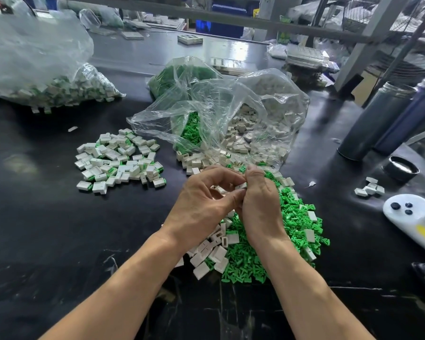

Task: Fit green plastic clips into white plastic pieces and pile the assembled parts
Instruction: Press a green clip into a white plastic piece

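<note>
Surface: black table (47,229).
Hands: we see left hand (201,204) and right hand (260,204) together pinching one white piece (241,185).
Pile: assembled parts (119,160), left of centre.

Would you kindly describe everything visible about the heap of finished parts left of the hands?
The heap of finished parts is a loose, low mound of small white rectangular plastic blocks, many showing green clip ends at one side. They lie jumbled at mixed angles on the black tabletop, apart from both hands and just left of the clear bag.
</note>
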Tool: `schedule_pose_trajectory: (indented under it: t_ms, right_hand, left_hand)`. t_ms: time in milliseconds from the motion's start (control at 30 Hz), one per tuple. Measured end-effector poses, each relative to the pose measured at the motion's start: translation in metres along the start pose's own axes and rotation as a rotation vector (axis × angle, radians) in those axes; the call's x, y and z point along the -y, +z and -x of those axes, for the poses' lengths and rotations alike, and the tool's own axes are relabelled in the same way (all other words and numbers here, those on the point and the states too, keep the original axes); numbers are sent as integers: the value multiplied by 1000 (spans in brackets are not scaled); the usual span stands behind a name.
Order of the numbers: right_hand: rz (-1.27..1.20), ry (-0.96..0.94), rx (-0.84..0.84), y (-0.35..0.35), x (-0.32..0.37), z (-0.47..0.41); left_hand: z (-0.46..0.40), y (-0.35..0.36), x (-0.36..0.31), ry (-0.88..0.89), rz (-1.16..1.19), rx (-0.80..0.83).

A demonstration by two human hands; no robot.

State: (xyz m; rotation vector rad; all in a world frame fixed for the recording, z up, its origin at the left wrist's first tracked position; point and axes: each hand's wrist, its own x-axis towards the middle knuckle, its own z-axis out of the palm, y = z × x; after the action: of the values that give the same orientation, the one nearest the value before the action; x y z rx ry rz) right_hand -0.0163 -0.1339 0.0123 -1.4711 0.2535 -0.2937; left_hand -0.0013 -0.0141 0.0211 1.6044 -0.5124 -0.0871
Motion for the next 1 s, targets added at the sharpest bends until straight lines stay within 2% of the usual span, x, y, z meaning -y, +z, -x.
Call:
schedule_pose_trajectory:
  t_ms: [433, 567, 767, 900, 1000]
  right_hand:
    - [96, -50, -5, -1, -2, -2]
    - [59, -40, 12, -2, -3, -2]
    - [173, -149, -49, -13, 2, -4]
    - [160, -243, 55, -22, 6, -5]
    - [240, -302, 108, -20, 5, -4]
  left_hand:
    - [1, 1, 0, -36, 56, -27]
    - [0, 1, 0, -38, 49, -32]
    - [-1, -8, 3, -47, 39, -81]
    - [-5, -18, 7, -53, 43, -144]
    - [-7, -19, 9, -50, 42, -154]
